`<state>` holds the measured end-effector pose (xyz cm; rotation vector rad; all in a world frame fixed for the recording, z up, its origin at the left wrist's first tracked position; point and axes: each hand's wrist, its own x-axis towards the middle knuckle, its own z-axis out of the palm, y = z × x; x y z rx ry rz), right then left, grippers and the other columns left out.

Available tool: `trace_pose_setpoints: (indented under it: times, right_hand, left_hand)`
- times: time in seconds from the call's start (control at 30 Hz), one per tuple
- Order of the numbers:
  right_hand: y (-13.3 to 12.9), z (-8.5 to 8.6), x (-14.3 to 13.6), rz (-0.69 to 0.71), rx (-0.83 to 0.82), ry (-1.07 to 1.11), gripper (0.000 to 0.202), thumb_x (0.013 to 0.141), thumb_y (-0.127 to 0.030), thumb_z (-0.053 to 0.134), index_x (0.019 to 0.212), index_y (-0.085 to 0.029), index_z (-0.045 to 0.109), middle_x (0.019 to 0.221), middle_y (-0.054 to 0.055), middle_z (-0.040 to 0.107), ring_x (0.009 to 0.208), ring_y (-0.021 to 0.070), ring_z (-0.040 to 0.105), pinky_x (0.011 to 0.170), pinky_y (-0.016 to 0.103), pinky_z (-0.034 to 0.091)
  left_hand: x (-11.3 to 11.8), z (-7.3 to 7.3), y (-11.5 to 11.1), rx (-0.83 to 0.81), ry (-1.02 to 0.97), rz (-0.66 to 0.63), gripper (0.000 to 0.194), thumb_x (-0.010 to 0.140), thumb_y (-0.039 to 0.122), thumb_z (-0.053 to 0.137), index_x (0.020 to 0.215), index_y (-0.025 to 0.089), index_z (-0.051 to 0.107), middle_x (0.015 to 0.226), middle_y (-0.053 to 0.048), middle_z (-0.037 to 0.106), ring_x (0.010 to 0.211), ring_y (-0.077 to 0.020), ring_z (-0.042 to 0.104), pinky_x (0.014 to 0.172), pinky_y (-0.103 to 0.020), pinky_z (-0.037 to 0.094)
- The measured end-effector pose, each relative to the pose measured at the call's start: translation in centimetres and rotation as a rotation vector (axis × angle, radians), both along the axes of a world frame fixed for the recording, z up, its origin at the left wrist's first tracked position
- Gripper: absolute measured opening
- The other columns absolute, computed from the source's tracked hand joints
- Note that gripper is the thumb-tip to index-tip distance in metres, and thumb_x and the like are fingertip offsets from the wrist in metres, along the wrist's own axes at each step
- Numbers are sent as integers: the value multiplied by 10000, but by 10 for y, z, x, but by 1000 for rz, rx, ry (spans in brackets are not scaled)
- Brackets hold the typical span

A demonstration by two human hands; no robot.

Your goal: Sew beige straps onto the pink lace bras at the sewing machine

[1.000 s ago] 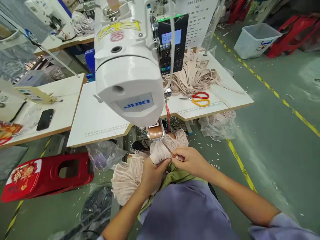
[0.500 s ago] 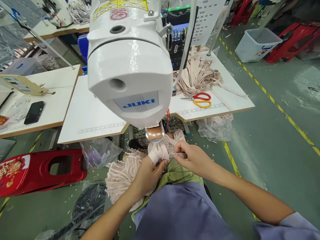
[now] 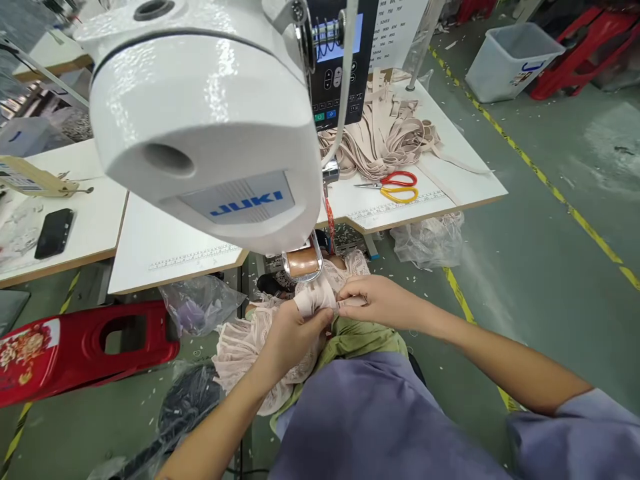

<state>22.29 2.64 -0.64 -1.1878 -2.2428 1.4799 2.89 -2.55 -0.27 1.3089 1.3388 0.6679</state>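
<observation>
My left hand [image 3: 295,333] is closed around the upper part of a pale pink lace garment [image 3: 245,350], just below the sewing machine [image 3: 215,147]. The garment's gathered bulk hangs over my lap to the left, and more lace lies under the machine's needle area. My right hand [image 3: 370,300] pinches a short pale strap [image 3: 354,301] beside the left hand's thumb. The two hands almost touch. Where the strap meets the garment is hidden by my fingers. A green cloth [image 3: 360,340] lies on my lap beneath both hands.
Red-and-yellow-handled scissors [image 3: 399,187] and a heap of beige straps [image 3: 385,137] lie on the white machine table [image 3: 475,180]. A phone [image 3: 54,233] rests on the left table. A red stool [image 3: 75,347] stands at left; plastic bags [image 3: 203,303] hang under the table edge.
My right hand has moved slightly left and up, closer to the left hand, with less of the strap showing. The camera view has shifted, and the machine head looks larger and nearer.
</observation>
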Motion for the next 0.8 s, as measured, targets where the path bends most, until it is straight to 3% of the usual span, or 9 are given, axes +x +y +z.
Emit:
trace_pose_setpoints:
  times: [0.2,0.4,0.5,0.67,0.73,0.8]
  right_hand:
    - [-1,-7,-3,-110,-299,107,165,782,-315,607,725,-163,637,663,-39,507,631,109,424,589,239,298]
    - [-8,-7,-6,-219,-485,205,209,746,-356,613,735,-148,637,626,-48,445,593,96,374,545,227,264]
    - [-11,-7,-9,-253,-414,215,214,768,-362,619,764,-151,650,639,-39,494,591,100,404,547,226,302]
    - [-9,-2,-10,-213,55,147,137,791,-234,561,710,-160,642,670,-2,566,649,123,472,576,237,324]
    - [-2,7,-9,-158,7,153,122,771,-233,559,718,-162,643,615,-22,512,572,103,417,526,231,295]
    - [8,20,-8,-120,-162,195,136,757,-276,583,768,-165,659,593,-37,491,518,89,377,486,224,280]
  left_hand:
    - [-5,-8,6,-54,-42,-4,269,799,386,654,706,134,656,659,-12,623,644,-137,521,607,-229,421]
    - [-2,-14,4,-78,-96,104,343,749,448,720,636,139,622,611,-1,590,593,-124,508,570,-225,417]
    - [6,-13,3,-77,-187,211,354,718,450,762,638,143,605,617,6,599,580,-115,515,568,-223,431]
    - [9,-16,-6,-106,-308,359,341,742,455,761,750,140,631,690,-24,662,650,-150,596,648,-263,495]
    - [2,-22,-14,-81,-350,380,375,789,499,713,876,138,659,829,-73,712,777,-198,649,733,-309,525]
    - [-6,-30,-24,-17,-458,460,529,799,634,633,1055,171,645,975,-101,727,880,-240,672,790,-358,538]
